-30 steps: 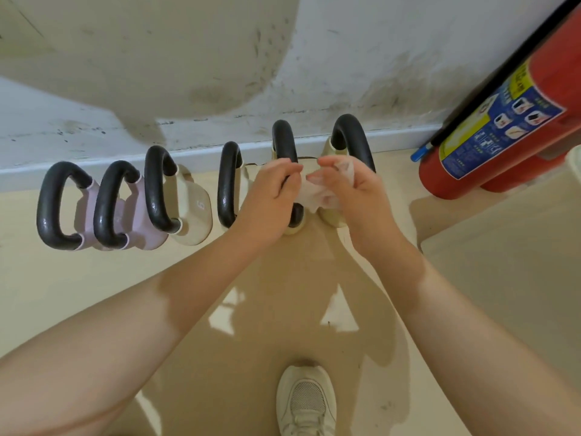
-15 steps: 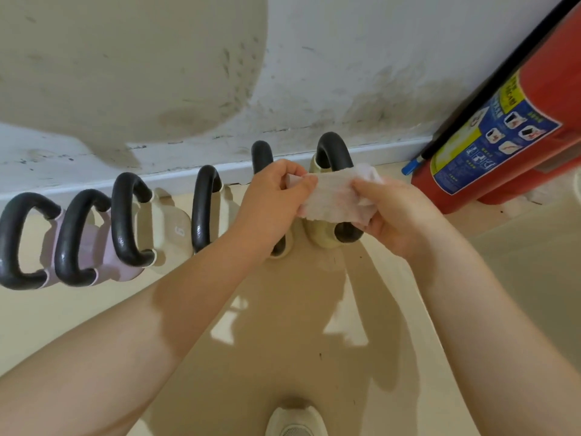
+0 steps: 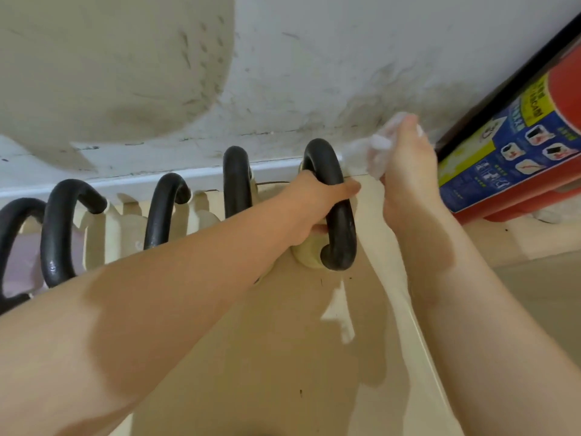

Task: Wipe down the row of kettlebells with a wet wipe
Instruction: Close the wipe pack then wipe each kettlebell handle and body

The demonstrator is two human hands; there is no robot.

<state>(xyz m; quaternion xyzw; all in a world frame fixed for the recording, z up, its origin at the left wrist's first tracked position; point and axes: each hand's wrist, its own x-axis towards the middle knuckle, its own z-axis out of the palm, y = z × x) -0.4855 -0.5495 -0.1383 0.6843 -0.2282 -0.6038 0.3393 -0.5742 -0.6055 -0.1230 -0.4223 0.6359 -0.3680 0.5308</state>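
Along the wall edge of the floor (image 3: 283,357) the kettlebell row runs left to right, black handles up, and the extinguisher (image 3: 518,146) lies slanted at the right end. Change since half a second back: the hands have split. Before, both were pinching the wipe stretched between them in front of the row; now the left hand (image 3: 317,202) has let go of it and reaches through the handle of the end bell (image 3: 333,215), the rightmost one, fingers curled round the black bar, so that hand is closed on the handle. Second bell from the right (image 3: 237,180) stands just beside it, untouched; the lighter bodies further left are partly hidden by the left forearm. The right hand (image 3: 405,171) has lifted up and right, clear of the bell and near the extinguisher label, with the wipe (image 3: 382,149) bunched in its curled fingers; the wipe is blurred, so its fold can't be read. Wipe is not touching any bell at this moment. My read: unfolding is done, the left hand is steadying the end bell, and the first wiping stroke on that handle is next. No bell looks clearly wiped yet, so the task is near its start.
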